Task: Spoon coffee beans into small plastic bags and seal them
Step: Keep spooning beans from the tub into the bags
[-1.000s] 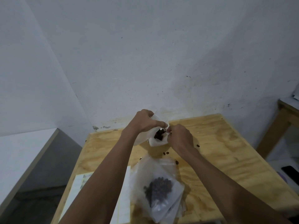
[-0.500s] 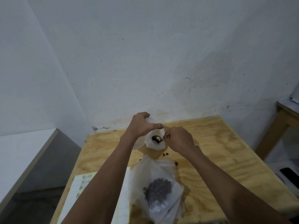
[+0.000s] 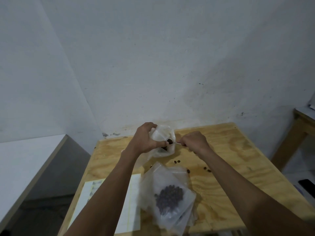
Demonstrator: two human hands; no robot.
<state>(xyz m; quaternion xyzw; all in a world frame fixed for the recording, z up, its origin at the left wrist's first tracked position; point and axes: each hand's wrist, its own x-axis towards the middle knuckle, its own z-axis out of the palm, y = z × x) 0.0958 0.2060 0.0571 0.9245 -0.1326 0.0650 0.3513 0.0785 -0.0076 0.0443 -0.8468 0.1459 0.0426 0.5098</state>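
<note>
Fingers (image 3: 162,143) of the left hand (image 3: 144,140) are curled and pinched on the mouth of a small plastic bag (image 3: 162,142), holding it up just above the far middle of the worktop (image 3: 238,167); the right hand (image 3: 195,140) is closed around a thin spoon (image 3: 177,143) whose tip, loaded with coffee beans (image 3: 169,141), sits at the bag's opening. The film looks thin, limp and light, so it will likely collapse unless gripped right at the rim with the mouth spread. Beans are small and hard and roll freely; a few loose beans (image 3: 177,161) lie scattered on the wood. Nearer, a filled bag (image 3: 168,196) rests flat beside a paper sheet (image 3: 129,201).
</note>
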